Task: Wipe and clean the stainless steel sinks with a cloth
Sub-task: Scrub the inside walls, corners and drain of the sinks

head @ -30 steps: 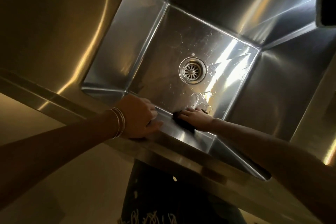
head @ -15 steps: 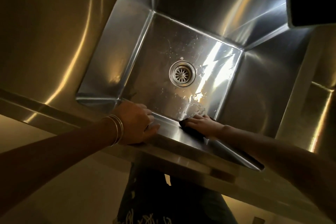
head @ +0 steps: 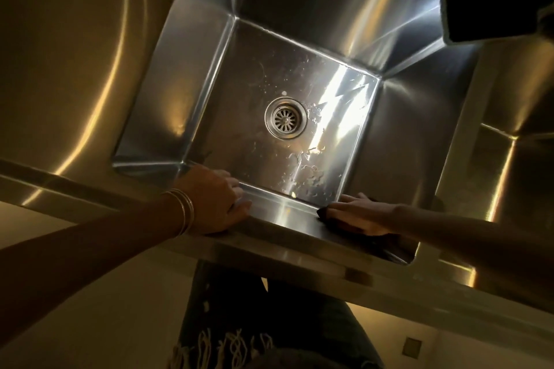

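Right hand [head: 356, 214] lies flat, fingers straight and close together, pressing a dark cloth [head: 322, 213] against the near inner wall of the steel sink [head: 186, 75], close to its right corner. Left hand [head: 214, 201], bangles [head: 183, 213] at the wrist, grips the near rim with fingers curled over the edge. I see water drops [head: 308, 174] scattered beside the drain [head: 285, 118] under hard glare. The dark slab [head: 491, 15] at upper right may be a phone; I cannot tell.
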Available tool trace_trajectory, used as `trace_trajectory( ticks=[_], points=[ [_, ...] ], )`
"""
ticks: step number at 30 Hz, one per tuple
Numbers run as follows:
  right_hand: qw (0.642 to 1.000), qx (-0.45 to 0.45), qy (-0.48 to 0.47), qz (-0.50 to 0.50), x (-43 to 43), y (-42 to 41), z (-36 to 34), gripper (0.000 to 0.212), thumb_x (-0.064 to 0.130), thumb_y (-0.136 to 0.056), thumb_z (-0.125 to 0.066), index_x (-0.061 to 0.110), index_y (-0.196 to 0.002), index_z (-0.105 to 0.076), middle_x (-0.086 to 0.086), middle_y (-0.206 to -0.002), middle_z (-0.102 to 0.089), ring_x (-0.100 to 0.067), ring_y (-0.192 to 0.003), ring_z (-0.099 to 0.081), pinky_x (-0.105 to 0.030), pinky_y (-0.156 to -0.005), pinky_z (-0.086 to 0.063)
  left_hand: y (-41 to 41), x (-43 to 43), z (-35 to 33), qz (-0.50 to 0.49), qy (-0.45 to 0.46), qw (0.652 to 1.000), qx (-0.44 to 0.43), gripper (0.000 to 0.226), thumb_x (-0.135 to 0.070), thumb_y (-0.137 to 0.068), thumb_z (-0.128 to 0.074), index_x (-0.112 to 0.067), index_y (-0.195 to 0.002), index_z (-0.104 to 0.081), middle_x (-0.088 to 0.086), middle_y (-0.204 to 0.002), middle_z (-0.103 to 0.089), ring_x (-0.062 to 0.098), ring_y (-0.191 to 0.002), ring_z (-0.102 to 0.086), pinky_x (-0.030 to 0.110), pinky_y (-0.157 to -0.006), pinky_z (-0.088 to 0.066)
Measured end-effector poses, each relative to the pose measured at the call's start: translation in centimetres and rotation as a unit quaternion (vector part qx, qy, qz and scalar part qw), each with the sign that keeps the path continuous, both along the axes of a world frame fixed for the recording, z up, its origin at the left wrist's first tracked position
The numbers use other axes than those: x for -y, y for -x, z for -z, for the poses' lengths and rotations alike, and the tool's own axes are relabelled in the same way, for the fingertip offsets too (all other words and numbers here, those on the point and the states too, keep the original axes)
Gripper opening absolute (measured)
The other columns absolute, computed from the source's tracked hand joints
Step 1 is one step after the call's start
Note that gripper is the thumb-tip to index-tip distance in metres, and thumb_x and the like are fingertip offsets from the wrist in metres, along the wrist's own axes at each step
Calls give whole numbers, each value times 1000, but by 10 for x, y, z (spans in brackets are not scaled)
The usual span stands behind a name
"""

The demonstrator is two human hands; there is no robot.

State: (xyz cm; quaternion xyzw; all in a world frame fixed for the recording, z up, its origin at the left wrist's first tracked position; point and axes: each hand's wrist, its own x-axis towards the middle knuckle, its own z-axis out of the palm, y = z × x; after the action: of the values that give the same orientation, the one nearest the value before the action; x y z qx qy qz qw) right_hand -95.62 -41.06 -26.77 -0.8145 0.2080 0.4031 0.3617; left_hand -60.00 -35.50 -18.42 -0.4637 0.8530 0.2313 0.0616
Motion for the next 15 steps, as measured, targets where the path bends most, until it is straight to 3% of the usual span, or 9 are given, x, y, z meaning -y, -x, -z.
trace_trajectory(
  ticks=[3, 7, 11, 15],
  points=[
    [993, -111, -18, -45, 5, -34, 31, 35, 22, -101, -37, 24, -136, -38, -2, -143, -35, -29, -135, -27, -60, -107, -22, -1, 0, 2, 1, 10, 1000, 6, 53, -53, -93, -20, -25, -87, -64, -8, -90, -65, 10, -79, -57, 24, -61, -30],
    [975, -181, 30, -129, 5, -57, 55, 43, 22, -100, -39, 20, -143, -31, -2, -149, -29, -29, -139, -24, -63, -106, -27, -2, 0, 3, 2, 10, 1000, 12, 52, -53, -93, -21, -24, -85, -64, -7, -87, -65, 11, -79, -59, 23, -60, -29],
    [987, -106, 54, -105, 3, -48, 35, 40, 21, -101, -38, 17, -140, -35, -5, -144, -34, -28, -135, -29, -64, -101, -32, -1, 1, 1, 7, -21, 1000, 12, 49, -51, -94, -21, -25, -92, -64, -7, -94, -64, 11, -85, -58, 25, -67, -42],
    [989, 35, 128, -66, -4, -43, 22, 50, 21, -98, -45, 19, -144, -26, -5, -147, -30, -27, -132, -32, -50, -94, -38, 4, 11, -3, 61, -51, 996, 31, 48, -49, -95, -17, -25, -97, -59, -6, -98, -61, 12, -87, -56, 29, -74, -47]
  ],
)
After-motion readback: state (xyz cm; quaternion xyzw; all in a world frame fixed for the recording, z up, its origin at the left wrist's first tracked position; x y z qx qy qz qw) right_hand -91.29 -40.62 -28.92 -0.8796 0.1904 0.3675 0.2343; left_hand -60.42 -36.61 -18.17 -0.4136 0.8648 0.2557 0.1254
